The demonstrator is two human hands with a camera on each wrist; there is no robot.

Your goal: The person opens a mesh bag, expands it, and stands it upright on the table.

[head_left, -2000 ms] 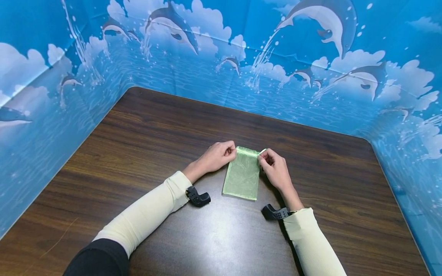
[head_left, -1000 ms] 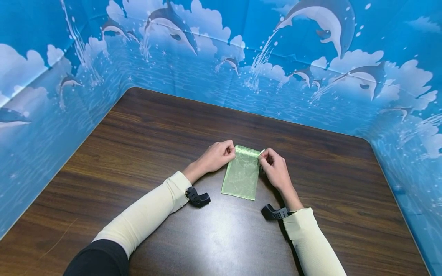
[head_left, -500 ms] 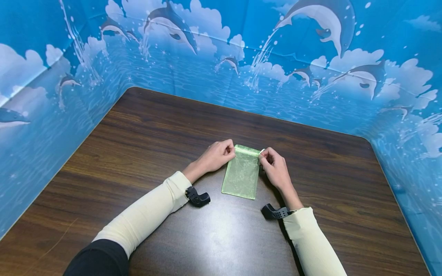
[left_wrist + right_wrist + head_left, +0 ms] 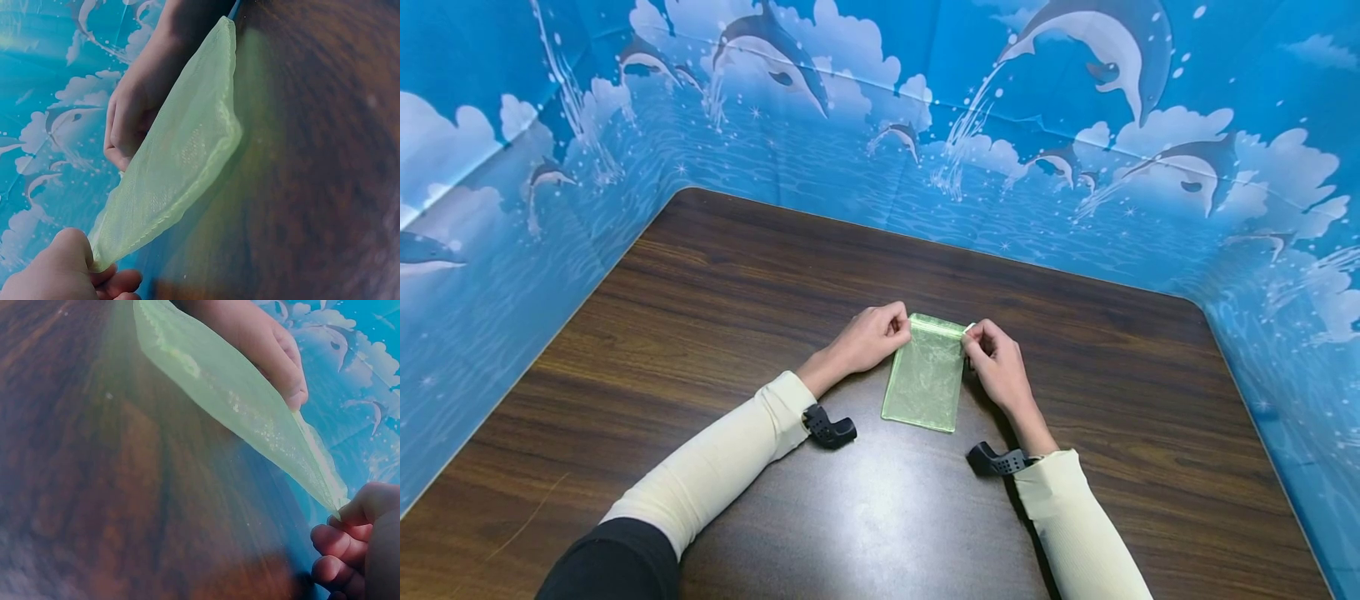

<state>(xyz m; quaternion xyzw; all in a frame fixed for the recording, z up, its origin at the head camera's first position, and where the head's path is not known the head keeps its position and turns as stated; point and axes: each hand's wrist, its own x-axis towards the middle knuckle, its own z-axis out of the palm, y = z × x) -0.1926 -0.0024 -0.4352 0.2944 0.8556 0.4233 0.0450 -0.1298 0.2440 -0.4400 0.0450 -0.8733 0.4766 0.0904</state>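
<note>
A sheer light-green organza pouch [image 4: 922, 379] hangs between the two hands, its gathered top band facing the far side of the table. My left hand [image 4: 872, 337] pinches the pouch's upper left corner between thumb and fingers. At the upper right corner, my right hand [image 4: 997, 367] pinches the edge, where a short pale ribbon end [image 4: 970, 327] sticks out above the fingertips. Both wrist views show the pouch [image 4: 181, 150] stretched taut and tilted, with its lower part off the tabletop. Its sheer cloth shows nothing inside.
A dark wood-grain table [image 4: 760, 275] spreads beneath the hands. Blue fabric walls [image 4: 850, 150] printed with dolphins and clouds enclose its far side and flanks. Each wrist carries a black camera mount [image 4: 831, 428] over a pale sleeve [image 4: 715, 467].
Both hands keep their pinch on the organza pouch and have barely moved. The pouch has shifted very slightly, and less of the pale ribbon end shows beside the right hand than two seconds ago.
</note>
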